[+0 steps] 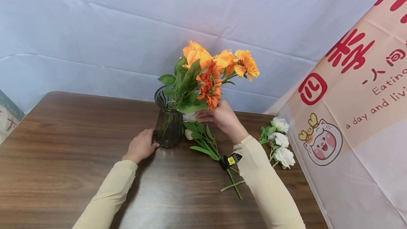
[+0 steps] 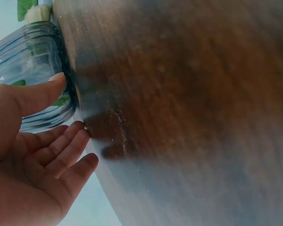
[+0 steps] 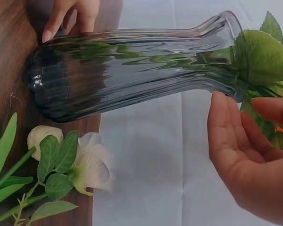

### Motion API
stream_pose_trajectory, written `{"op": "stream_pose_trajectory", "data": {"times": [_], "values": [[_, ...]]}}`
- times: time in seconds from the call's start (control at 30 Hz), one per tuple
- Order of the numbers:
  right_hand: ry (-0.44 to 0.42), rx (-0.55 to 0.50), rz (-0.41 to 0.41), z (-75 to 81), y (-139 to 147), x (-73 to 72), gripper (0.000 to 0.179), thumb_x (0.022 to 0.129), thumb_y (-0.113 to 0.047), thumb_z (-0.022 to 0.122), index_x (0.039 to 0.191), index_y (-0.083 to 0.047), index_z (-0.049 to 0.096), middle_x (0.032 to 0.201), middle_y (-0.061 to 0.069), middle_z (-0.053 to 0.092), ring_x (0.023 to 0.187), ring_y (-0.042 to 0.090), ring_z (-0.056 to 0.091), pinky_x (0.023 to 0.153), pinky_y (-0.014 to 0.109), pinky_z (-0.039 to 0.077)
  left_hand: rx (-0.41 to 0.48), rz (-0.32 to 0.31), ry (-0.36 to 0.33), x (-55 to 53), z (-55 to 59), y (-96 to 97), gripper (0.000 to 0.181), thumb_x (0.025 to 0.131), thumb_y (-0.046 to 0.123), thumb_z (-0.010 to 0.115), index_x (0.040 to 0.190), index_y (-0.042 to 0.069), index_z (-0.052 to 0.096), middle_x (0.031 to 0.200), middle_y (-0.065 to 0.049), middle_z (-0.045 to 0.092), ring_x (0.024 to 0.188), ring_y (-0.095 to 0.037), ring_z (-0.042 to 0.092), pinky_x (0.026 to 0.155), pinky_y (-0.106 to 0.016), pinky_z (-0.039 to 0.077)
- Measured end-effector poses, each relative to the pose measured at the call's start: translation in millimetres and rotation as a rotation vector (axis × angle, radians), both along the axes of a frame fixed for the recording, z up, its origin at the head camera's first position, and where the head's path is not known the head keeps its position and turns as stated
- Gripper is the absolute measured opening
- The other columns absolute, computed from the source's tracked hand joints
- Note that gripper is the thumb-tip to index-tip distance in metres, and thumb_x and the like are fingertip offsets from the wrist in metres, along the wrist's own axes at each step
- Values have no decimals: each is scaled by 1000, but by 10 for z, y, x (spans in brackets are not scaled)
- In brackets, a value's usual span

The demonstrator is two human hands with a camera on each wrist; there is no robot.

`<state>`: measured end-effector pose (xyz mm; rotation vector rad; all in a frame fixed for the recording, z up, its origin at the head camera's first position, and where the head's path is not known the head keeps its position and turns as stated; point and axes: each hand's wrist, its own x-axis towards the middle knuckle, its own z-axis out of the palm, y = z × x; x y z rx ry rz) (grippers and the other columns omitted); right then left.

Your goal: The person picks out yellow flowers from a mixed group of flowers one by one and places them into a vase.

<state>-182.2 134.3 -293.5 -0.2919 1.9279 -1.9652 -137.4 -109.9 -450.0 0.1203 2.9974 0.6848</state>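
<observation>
A dark ribbed glass vase (image 1: 169, 131) stands upright on the table, holding orange flowers (image 1: 212, 86) with green leaves that lean right over its rim. Beside the vase's base rests my left hand (image 1: 141, 146), its thumb and loosely bent fingers right at the glass in the left wrist view. My right hand (image 1: 224, 116) is raised under the orange blooms. In the right wrist view its fingertips are at the vase's rim, with the thumb spread apart near the leaves (image 3: 266, 54). Next to the vase lie a white flower (image 3: 93, 162) and a cream bud (image 3: 44, 140).
Green stems (image 1: 233, 183) cross on the brown wooden table (image 1: 79, 144) below my right forearm. Several white roses (image 1: 284, 156) lie at the table's right edge, beside a printed banner (image 1: 359, 116). A pale cloth backdrop (image 1: 111, 38) hangs behind.
</observation>
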Motion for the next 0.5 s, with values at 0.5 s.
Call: {"op": "stream_pose_trajectory", "data": {"times": [0.5], "values": [[-53, -28, -8, -19, 173, 27, 30, 92, 2, 45, 120, 12, 46, 89, 20, 62, 80, 26, 63, 80, 42, 52, 14, 0, -6, 6, 8, -6, 60, 86, 23, 63, 129, -11, 40, 126, -28, 46, 112, -42, 46, 90, -53, 41]]}}
